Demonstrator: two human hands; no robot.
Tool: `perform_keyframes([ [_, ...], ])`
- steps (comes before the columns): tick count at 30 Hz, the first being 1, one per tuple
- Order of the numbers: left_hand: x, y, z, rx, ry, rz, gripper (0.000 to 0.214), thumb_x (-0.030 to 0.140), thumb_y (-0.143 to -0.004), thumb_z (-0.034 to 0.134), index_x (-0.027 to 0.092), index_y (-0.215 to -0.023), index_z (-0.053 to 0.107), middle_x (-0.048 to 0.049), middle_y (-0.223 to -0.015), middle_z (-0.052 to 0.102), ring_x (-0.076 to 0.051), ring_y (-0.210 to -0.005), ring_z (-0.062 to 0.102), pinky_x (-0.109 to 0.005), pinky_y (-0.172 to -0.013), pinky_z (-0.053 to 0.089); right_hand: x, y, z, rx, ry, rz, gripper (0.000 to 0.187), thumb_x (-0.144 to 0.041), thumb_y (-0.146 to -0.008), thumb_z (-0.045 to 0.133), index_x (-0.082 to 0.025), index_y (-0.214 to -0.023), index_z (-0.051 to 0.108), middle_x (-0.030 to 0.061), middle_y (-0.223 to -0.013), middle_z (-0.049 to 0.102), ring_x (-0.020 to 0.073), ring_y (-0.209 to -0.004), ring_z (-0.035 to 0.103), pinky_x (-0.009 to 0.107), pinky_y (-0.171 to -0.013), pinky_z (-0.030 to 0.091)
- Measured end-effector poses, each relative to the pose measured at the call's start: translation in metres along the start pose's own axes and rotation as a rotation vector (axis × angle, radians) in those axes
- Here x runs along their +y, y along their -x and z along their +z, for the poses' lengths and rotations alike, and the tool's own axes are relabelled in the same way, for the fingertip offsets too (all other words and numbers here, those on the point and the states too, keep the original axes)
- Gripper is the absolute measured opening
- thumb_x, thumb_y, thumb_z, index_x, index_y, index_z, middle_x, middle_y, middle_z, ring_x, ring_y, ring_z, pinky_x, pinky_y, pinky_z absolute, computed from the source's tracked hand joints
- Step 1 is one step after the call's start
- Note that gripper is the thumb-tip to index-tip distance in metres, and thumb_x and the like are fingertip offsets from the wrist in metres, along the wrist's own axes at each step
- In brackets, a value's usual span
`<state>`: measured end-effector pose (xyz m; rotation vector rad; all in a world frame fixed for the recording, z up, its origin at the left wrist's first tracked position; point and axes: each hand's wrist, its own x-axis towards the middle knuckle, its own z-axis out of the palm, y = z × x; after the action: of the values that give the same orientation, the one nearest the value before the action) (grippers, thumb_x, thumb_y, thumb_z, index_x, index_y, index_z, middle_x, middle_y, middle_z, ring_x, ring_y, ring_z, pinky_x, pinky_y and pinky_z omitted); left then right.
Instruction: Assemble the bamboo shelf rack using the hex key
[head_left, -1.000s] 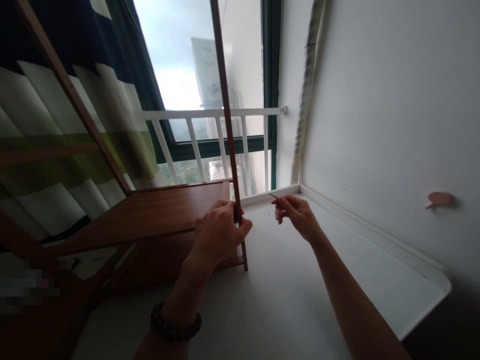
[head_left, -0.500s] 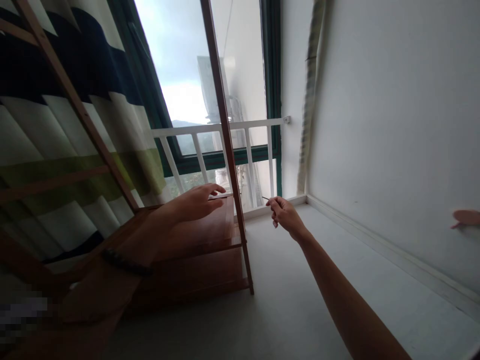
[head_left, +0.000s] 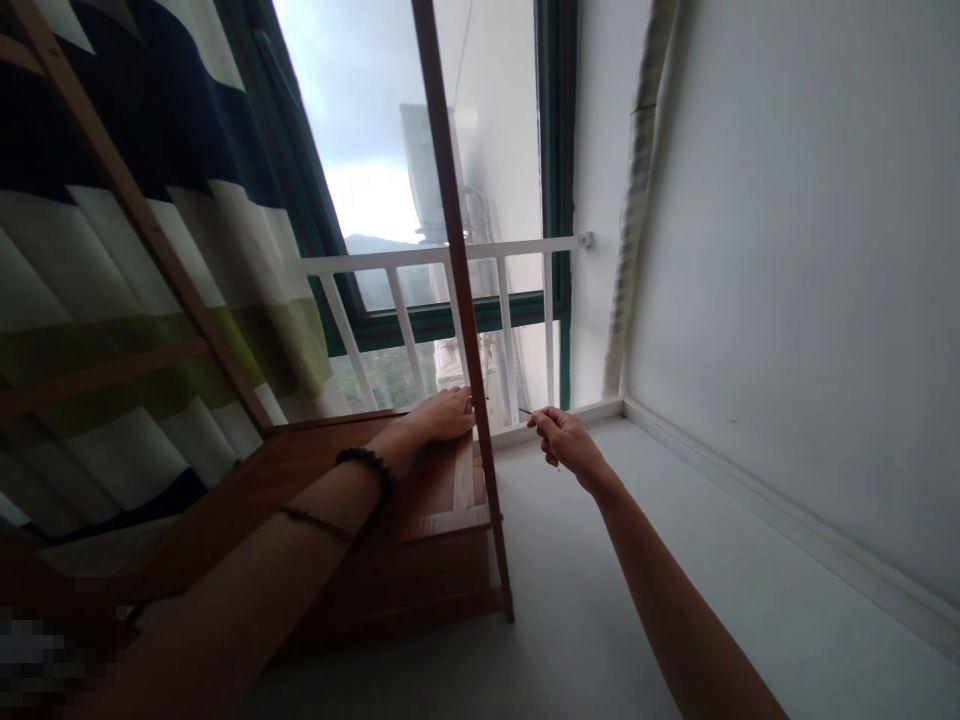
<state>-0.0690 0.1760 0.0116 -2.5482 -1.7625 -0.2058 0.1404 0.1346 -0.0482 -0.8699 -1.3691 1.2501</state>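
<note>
A dark beaded bracelet (head_left: pixel 369 459) circles the left wrist at lower centre-left, above the brown wooden shelf (head_left: pixel 439 490). Near the frame's centre, the left hand (head_left: pixel 444 415) lies over that shelf with fingertips beside the upright wooden post (head_left: pixel 481 425); whether it grips anything I cannot tell. Just right of the post, the right hand (head_left: pixel 556 435) pinches a thin dark rod (head_left: pixel 524 411), pointing left. Beyond stand a white railing (head_left: pixel 375 263) and, at upper centre, a green-framed window (head_left: pixel 556 130).
</note>
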Motion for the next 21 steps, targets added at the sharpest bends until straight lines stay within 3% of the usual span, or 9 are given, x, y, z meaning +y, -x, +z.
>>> perform_keyframes([
  [3, -0.001, -0.005, 0.002, 0.024, 0.021, 0.002, 0.053, 0.044, -0.077, 0.041, 0.013, -0.119, 0.05, -0.0146, -0.118, 0.056, -0.025, -0.103, 0.056, -0.032, -0.088, 0.041, -0.003, 0.004, 0.007, -0.008, 0.017, -0.046, 0.028, -0.043, -0.076, 0.052, -0.016, -0.078, 0.054, -0.0071, -0.055, 0.035, 0.0025, -0.039, 0.033, 0.015, -0.031, 0.03],
  [8, -0.002, -0.012, -0.007, 0.002, 0.004, 0.009, 0.038, 0.043, -0.076, 0.044, 0.018, -0.095, 0.064, -0.0099, -0.096, 0.066, -0.024, -0.09, 0.06, -0.03, -0.08, 0.044, 0.002, -0.014, 0.015, -0.024, 0.107, -0.106, 0.033, -0.046, -0.078, 0.05, -0.014, -0.083, 0.059, -0.0034, -0.056, 0.047, 0.0054, -0.039, 0.044, 0.018, -0.034, 0.039],
  [11, -0.003, -0.016, -0.011, -0.006, 0.041, 0.023, 0.034, 0.046, -0.073, 0.049, 0.02, -0.087, 0.066, -0.0076, -0.091, 0.067, -0.025, -0.088, 0.06, -0.031, -0.078, 0.044, 0.009, -0.038, 0.012, 0.042, 0.175, -0.125, 0.03, -0.043, -0.08, 0.048, -0.015, -0.078, 0.058, -0.0056, -0.048, 0.04, 0.0052, -0.037, 0.038, 0.018, -0.034, 0.036],
  [14, -0.002, -0.017, -0.013, -0.007, 0.12, 0.03, 0.033, 0.047, -0.072, 0.051, 0.02, -0.083, 0.066, -0.0066, -0.084, 0.068, -0.023, -0.083, 0.061, -0.03, -0.073, 0.044, 0.015, -0.062, 0.008, 0.09, 0.211, -0.138, 0.027, -0.038, -0.083, 0.042, -0.016, -0.075, 0.056, -0.0042, -0.05, 0.042, 0.0057, -0.04, 0.037, 0.018, -0.039, 0.034],
  [17, 0.005, -0.015, -0.015, -0.069, 0.222, 0.02, 0.035, 0.047, -0.075, 0.047, 0.017, -0.082, 0.064, -0.0045, -0.073, 0.067, -0.02, -0.072, 0.061, -0.028, -0.065, 0.045, 0.018, -0.078, 0.008, 0.054, 0.244, -0.15, 0.027, -0.035, -0.084, 0.039, -0.016, -0.075, 0.057, -0.0022, -0.056, 0.045, 0.0069, -0.044, 0.039, 0.019, -0.043, 0.034],
  [21, 0.014, -0.013, -0.018, -0.039, 0.188, -0.031, 0.034, 0.044, -0.075, 0.046, 0.016, -0.082, 0.064, -0.0045, -0.07, 0.067, -0.02, -0.07, 0.061, -0.027, -0.065, 0.044, 0.018, -0.084, 0.013, -0.026, 0.289, -0.205, 0.027, -0.037, -0.083, 0.041, -0.017, -0.076, 0.058, -0.0015, -0.057, 0.046, 0.0074, -0.046, 0.038, 0.02, -0.046, 0.033],
])
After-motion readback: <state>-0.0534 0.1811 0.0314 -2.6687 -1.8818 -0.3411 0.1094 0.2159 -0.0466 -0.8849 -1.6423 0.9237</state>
